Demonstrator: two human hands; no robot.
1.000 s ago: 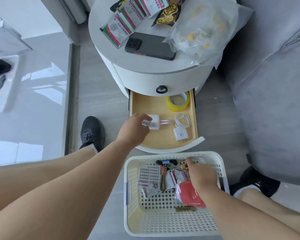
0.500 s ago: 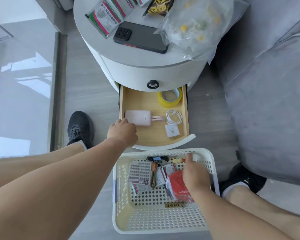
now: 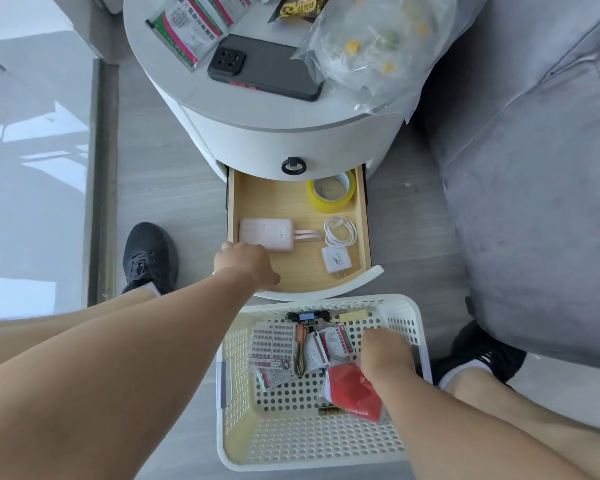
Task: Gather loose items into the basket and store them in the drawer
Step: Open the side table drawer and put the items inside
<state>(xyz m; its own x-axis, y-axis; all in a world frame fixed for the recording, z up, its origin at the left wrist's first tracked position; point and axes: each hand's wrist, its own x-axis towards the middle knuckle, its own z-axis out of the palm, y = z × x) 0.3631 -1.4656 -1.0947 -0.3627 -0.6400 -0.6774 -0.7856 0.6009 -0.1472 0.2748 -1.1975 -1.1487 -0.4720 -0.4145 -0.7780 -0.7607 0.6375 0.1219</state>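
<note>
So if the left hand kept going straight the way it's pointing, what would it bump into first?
Most likely the pink power bank in the open drawer. The left hand sits just short of its near edge, pointing into the drawer. Height above the drawer floor is hard to judge, so it might pass over.

**Counting the Things**

One white basket (image 3: 409, 313) sits on the floor and one drawer (image 3: 365, 216) is open. The drawer holds four things: one pink power bank (image 3: 267, 233) just past the left hand's fingers, one yellow tape roll (image 3: 331, 195), one white cable (image 3: 340, 231), one white plug (image 3: 336, 260). One black phone (image 3: 264, 71) lies on one round table (image 3: 284, 109). Two black shoes show.
</note>
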